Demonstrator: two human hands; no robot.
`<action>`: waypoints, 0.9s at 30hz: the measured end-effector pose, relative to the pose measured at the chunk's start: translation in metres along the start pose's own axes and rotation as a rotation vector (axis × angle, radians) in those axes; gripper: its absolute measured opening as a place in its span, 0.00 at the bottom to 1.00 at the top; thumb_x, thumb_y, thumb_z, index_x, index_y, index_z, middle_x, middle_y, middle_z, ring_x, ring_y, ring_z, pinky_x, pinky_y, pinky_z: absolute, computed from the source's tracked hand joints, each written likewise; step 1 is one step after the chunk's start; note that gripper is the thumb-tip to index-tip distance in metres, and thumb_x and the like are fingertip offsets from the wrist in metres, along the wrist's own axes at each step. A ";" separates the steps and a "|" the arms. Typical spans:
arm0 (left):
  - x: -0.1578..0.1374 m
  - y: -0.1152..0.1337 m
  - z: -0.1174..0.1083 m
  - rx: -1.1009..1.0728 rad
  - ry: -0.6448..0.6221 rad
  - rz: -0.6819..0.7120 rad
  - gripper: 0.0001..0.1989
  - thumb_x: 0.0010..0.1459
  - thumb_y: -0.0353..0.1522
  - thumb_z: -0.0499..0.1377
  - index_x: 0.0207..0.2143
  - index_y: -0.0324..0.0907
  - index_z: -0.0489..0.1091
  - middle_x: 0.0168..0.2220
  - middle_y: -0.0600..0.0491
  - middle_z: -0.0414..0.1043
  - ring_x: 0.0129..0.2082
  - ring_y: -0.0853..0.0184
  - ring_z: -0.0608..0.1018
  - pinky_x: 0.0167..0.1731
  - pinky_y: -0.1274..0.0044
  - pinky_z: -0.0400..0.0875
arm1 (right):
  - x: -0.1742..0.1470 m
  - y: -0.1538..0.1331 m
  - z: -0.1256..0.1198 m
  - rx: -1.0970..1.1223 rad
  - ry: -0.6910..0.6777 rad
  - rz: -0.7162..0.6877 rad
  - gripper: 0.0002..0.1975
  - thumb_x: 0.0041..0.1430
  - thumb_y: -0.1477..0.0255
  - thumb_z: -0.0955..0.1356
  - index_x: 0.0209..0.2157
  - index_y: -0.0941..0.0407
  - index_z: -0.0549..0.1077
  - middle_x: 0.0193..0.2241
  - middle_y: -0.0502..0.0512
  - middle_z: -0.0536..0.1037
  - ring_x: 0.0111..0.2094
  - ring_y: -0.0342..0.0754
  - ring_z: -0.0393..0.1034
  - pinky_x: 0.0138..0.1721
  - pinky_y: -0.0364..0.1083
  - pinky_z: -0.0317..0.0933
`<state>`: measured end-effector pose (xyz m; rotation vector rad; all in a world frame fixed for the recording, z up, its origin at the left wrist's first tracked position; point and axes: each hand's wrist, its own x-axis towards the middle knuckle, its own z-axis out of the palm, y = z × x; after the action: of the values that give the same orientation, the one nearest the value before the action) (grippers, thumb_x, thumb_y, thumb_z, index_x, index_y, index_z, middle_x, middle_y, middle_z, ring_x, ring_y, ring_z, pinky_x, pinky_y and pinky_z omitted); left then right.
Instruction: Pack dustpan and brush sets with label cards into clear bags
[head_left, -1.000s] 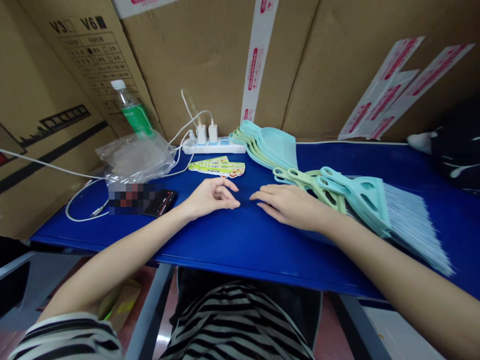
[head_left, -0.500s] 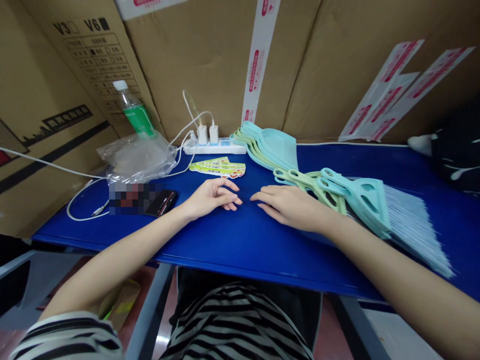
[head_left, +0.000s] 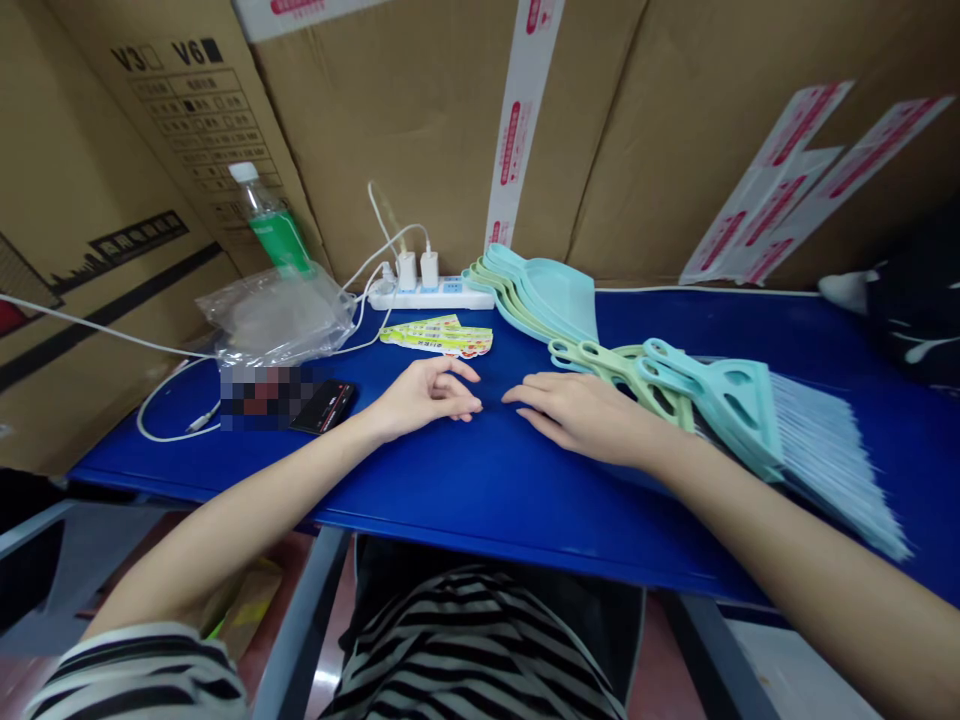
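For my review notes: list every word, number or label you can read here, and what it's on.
"V3", beside an empty box: left carton.
"V6", beside a filled box: same carton.
Too small or blurred to read surely: the carton's table and dark band, the red print on the white tape, and print on the green-labelled bottle, yellow-green slips and black device.

Head camera faces forward and down (quite near the table (head_left: 480,500)).
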<state>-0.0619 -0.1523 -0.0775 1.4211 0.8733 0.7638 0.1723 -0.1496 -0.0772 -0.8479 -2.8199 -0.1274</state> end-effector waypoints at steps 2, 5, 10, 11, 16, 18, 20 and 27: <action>0.000 0.000 0.000 0.019 -0.007 0.017 0.22 0.43 0.36 0.72 0.37 0.38 0.67 0.24 0.57 0.76 0.24 0.73 0.76 0.31 0.79 0.72 | 0.000 0.000 0.000 0.007 -0.001 0.003 0.14 0.65 0.78 0.59 0.43 0.57 0.75 0.33 0.58 0.78 0.33 0.50 0.73 0.34 0.46 0.61; 0.000 0.000 -0.001 0.045 -0.015 0.038 0.20 0.44 0.35 0.71 0.36 0.38 0.68 0.23 0.59 0.74 0.23 0.74 0.75 0.30 0.80 0.70 | 0.000 0.001 -0.001 0.012 -0.009 0.008 0.14 0.65 0.78 0.59 0.43 0.57 0.75 0.33 0.58 0.78 0.33 0.50 0.73 0.34 0.46 0.61; 0.001 -0.001 -0.001 0.076 -0.014 0.070 0.19 0.43 0.33 0.71 0.35 0.38 0.68 0.20 0.61 0.72 0.22 0.75 0.74 0.29 0.81 0.68 | 0.000 0.002 -0.001 -0.005 -0.031 0.039 0.14 0.65 0.77 0.59 0.43 0.57 0.75 0.34 0.58 0.79 0.35 0.51 0.74 0.34 0.46 0.62; 0.001 -0.001 -0.001 0.074 -0.017 0.066 0.19 0.43 0.33 0.71 0.35 0.38 0.68 0.21 0.60 0.73 0.22 0.75 0.74 0.29 0.81 0.68 | 0.000 0.003 -0.001 -0.007 -0.032 0.045 0.14 0.65 0.77 0.59 0.43 0.57 0.75 0.35 0.58 0.79 0.35 0.51 0.74 0.35 0.47 0.62; -0.001 -0.003 -0.002 0.068 -0.054 0.040 0.17 0.46 0.34 0.69 0.35 0.38 0.68 0.27 0.55 0.77 0.25 0.73 0.76 0.31 0.78 0.70 | 0.000 0.004 -0.002 -0.006 -0.043 0.061 0.15 0.66 0.76 0.59 0.44 0.57 0.75 0.36 0.59 0.80 0.36 0.52 0.75 0.36 0.48 0.64; -0.001 -0.004 -0.003 0.094 -0.053 0.064 0.17 0.45 0.33 0.70 0.36 0.38 0.68 0.26 0.55 0.76 0.25 0.73 0.75 0.31 0.79 0.69 | 0.000 0.004 -0.002 -0.008 -0.050 0.064 0.15 0.65 0.77 0.59 0.44 0.57 0.75 0.36 0.59 0.80 0.36 0.52 0.75 0.36 0.48 0.64; -0.002 -0.003 -0.003 0.127 -0.057 0.095 0.16 0.46 0.32 0.69 0.36 0.38 0.68 0.25 0.57 0.74 0.24 0.74 0.75 0.30 0.80 0.68 | 0.000 0.003 -0.002 -0.010 -0.053 0.063 0.15 0.65 0.77 0.59 0.44 0.58 0.75 0.37 0.59 0.80 0.37 0.52 0.76 0.36 0.48 0.65; -0.006 0.007 0.002 0.315 -0.114 0.061 0.06 0.61 0.32 0.56 0.39 0.39 0.70 0.22 0.61 0.64 0.21 0.76 0.68 0.25 0.81 0.63 | 0.001 0.003 -0.001 -0.024 -0.034 0.051 0.15 0.65 0.77 0.59 0.45 0.57 0.75 0.36 0.59 0.80 0.36 0.52 0.76 0.36 0.47 0.65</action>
<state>-0.0632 -0.1586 -0.0706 1.7584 0.8914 0.6014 0.1734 -0.1462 -0.0759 -0.9351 -2.8309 -0.1407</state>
